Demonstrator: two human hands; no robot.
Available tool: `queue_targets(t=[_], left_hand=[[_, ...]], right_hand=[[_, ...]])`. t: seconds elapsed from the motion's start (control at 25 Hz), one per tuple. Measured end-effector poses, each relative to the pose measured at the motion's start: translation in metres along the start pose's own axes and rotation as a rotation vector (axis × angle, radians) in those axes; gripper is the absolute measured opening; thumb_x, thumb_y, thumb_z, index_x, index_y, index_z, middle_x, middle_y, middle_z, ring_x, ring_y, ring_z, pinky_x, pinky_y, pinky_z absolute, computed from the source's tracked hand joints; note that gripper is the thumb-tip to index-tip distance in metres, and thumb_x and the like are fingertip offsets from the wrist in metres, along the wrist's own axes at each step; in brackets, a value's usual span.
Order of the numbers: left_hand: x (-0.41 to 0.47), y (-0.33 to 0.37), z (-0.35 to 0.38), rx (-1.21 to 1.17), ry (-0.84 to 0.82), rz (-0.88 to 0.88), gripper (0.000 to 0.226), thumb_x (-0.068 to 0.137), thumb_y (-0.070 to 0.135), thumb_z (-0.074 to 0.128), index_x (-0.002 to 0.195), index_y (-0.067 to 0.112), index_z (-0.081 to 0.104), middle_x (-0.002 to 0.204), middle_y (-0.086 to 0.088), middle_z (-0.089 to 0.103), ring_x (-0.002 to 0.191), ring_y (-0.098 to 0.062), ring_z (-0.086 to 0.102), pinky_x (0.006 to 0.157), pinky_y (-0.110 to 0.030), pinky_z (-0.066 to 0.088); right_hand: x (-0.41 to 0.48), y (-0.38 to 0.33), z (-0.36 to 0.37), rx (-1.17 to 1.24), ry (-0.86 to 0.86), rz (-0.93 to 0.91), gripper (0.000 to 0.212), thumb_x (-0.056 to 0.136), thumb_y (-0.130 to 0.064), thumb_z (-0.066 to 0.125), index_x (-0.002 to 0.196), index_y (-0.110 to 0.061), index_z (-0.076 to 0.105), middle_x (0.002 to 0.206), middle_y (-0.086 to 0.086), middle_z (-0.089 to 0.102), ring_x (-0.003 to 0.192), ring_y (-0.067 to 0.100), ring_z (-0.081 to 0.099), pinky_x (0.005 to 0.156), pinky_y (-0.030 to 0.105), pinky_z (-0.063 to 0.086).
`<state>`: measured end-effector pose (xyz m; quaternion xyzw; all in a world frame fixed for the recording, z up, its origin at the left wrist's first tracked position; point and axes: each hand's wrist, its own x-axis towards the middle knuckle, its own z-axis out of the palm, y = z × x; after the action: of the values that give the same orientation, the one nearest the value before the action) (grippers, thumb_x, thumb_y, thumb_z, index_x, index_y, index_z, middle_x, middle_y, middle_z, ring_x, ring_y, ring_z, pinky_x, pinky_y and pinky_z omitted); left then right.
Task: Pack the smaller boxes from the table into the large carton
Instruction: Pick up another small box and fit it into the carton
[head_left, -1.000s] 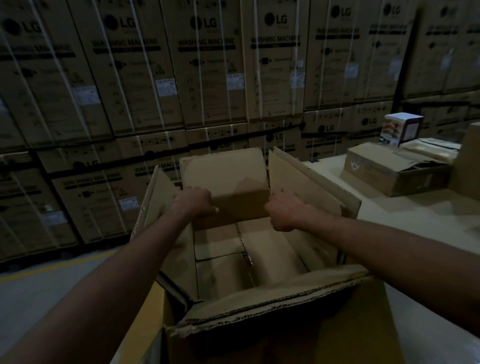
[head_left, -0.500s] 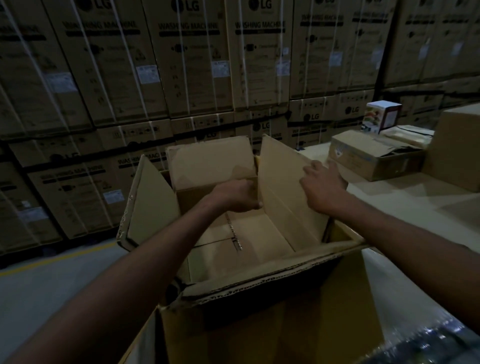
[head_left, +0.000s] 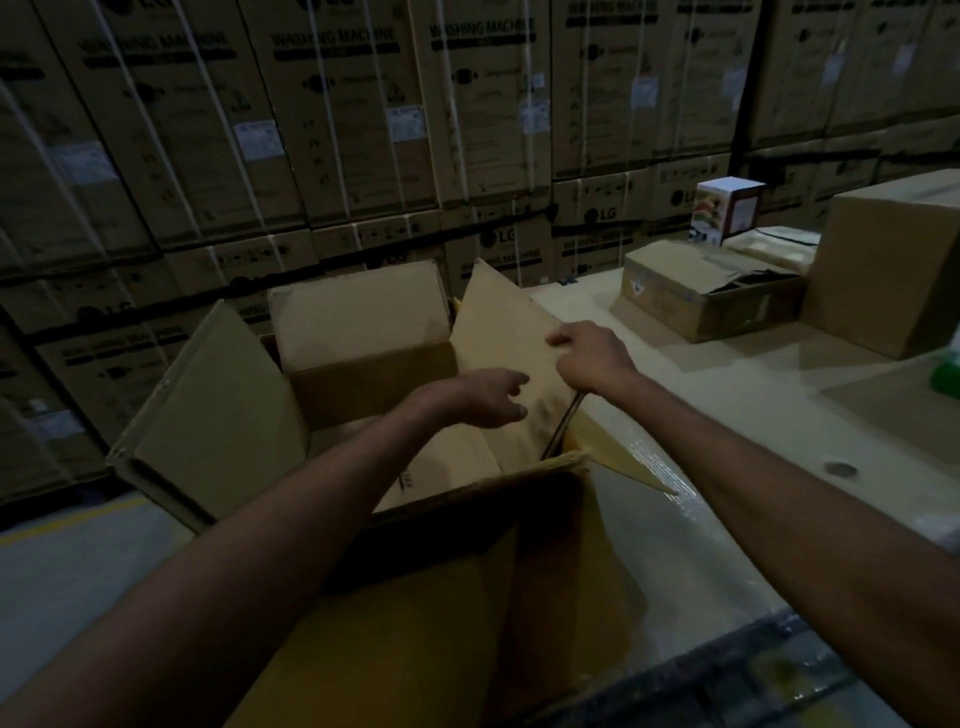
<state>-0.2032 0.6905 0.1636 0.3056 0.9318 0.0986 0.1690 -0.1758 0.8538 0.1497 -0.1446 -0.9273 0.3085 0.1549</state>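
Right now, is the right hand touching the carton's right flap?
Touching. The head view shows the right hand closed over the top edge of the carton's right flap, fingers curled over it with no gap.

The large carton (head_left: 218, 415) is plain tan, the far washing-machine boxes (head_left: 337, 130) brown with dark print, white labels and pale straps, the table (head_left: 727, 415) cream, and the small far-right box (head_left: 727, 208) white-topped with a colourful picture.
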Motion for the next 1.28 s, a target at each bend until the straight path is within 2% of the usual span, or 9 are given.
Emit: queue_targets(t=[0.12, 0.24, 0.32, 0.44, 0.6, 0.76, 0.92, 1.12, 1.28], left_hand=[[0.006, 0.009, 0.013, -0.041, -0.009, -0.065, 0.067, 0.105, 0.025, 0.051, 0.162, 0.018, 0.017, 0.16, -0.004, 0.039, 0.145, -0.024, 0.038, 0.115, -0.035, 0.034], [0.006, 0.02, 0.022, -0.114, 0.003, -0.119, 0.068, 0.105, 0.017, 0.05, 0.163, 0.02, 0.014, 0.16, -0.005, 0.038, 0.145, -0.024, 0.038, 0.114, -0.034, 0.036], [0.002, 0.026, 0.028, -0.12, -0.015, -0.149, 0.068, 0.104, 0.015, 0.051, 0.162, 0.019, 0.017, 0.161, -0.006, 0.037, 0.144, -0.025, 0.039, 0.113, -0.033, 0.036], [-0.002, 0.026, 0.026, -0.104, 0.017, -0.176, 0.069, 0.102, 0.022, 0.056, 0.161, 0.017, 0.022, 0.159, -0.007, 0.039, 0.144, -0.025, 0.04, 0.114, -0.033, 0.036], [-0.011, -0.007, 0.02, -0.096, 0.07, -0.289, 0.075, 0.097, 0.032, 0.065, 0.16, 0.024, 0.025, 0.16, -0.006, 0.037, 0.144, -0.027, 0.04, 0.117, -0.041, 0.037], [-0.028, -0.054, 0.025, -0.125, 0.026, -0.34, 0.068, 0.096, 0.03, 0.066, 0.156, 0.021, 0.035, 0.156, -0.006, 0.042, 0.14, -0.026, 0.044, 0.115, -0.043, 0.039], [-0.05, -0.094, 0.019, 0.01, -0.157, -0.331, 0.055, 0.098, 0.023, 0.063, 0.149, 0.012, 0.047, 0.147, -0.007, 0.051, 0.124, -0.024, 0.054, 0.099, -0.035, 0.048], [-0.078, -0.117, 0.007, 0.321, -0.312, -0.208, 0.051, 0.097, 0.036, 0.063, 0.145, 0.022, 0.052, 0.142, -0.003, 0.051, 0.126, -0.025, 0.05, 0.098, -0.037, 0.046], [-0.097, -0.142, 0.008, 0.652, -0.22, -0.072, 0.049, 0.087, 0.061, 0.06, 0.13, 0.037, 0.059, 0.136, 0.002, 0.052, 0.129, -0.025, 0.043, 0.104, -0.047, 0.039]], right_hand=[[-0.004, 0.015, 0.0, 0.046, -0.078, -0.024, 0.052, 0.089, -0.005, 0.056, 0.136, -0.023, 0.065, 0.138, 0.006, 0.063, 0.114, 0.027, 0.065, 0.087, 0.035, 0.058], [-0.004, 0.024, -0.002, 0.056, -0.119, -0.047, 0.053, 0.089, -0.007, 0.053, 0.138, -0.026, 0.062, 0.139, 0.003, 0.061, 0.102, 0.025, 0.068, 0.075, 0.033, 0.062], [-0.003, 0.024, -0.005, -0.074, -0.135, -0.126, 0.047, 0.093, -0.018, 0.055, 0.139, -0.03, 0.06, 0.143, 0.002, 0.052, 0.109, 0.024, 0.064, 0.085, 0.036, 0.058], [-0.004, 0.015, -0.007, -0.282, -0.026, -0.281, 0.038, 0.098, -0.032, 0.057, 0.136, -0.028, 0.061, 0.151, 0.005, 0.035, 0.13, 0.028, 0.044, 0.101, 0.042, 0.044], [-0.02, -0.003, -0.007, -0.543, 0.073, -0.43, 0.038, 0.092, -0.028, 0.064, 0.129, -0.021, 0.067, 0.152, 0.009, 0.039, 0.135, 0.03, 0.035, 0.107, 0.047, 0.036], [-0.025, -0.028, 0.005, -0.579, 0.07, -0.599, 0.033, 0.09, -0.024, 0.067, 0.123, -0.02, 0.07, 0.145, 0.006, 0.05, 0.132, 0.026, 0.043, 0.108, 0.043, 0.04], [-0.02, -0.066, 0.034, -0.467, -0.254, -0.569, 0.03, 0.089, -0.017, 0.062, 0.117, -0.02, 0.072, 0.121, 0.002, 0.066, 0.109, 0.022, 0.061, 0.09, 0.041, 0.057], [-0.007, -0.112, 0.086, -0.401, -0.792, -0.41, 0.042, 0.096, -0.003, 0.052, 0.137, -0.001, 0.06, 0.133, 0.015, 0.063, 0.118, 0.029, 0.062, 0.095, 0.038, 0.054], [-0.002, -0.15, 0.127, -0.134, -0.901, -0.159, 0.04, 0.102, -0.006, 0.048, 0.141, -0.002, 0.054, 0.131, 0.022, 0.062, 0.112, 0.026, 0.062, 0.087, 0.038, 0.052]])
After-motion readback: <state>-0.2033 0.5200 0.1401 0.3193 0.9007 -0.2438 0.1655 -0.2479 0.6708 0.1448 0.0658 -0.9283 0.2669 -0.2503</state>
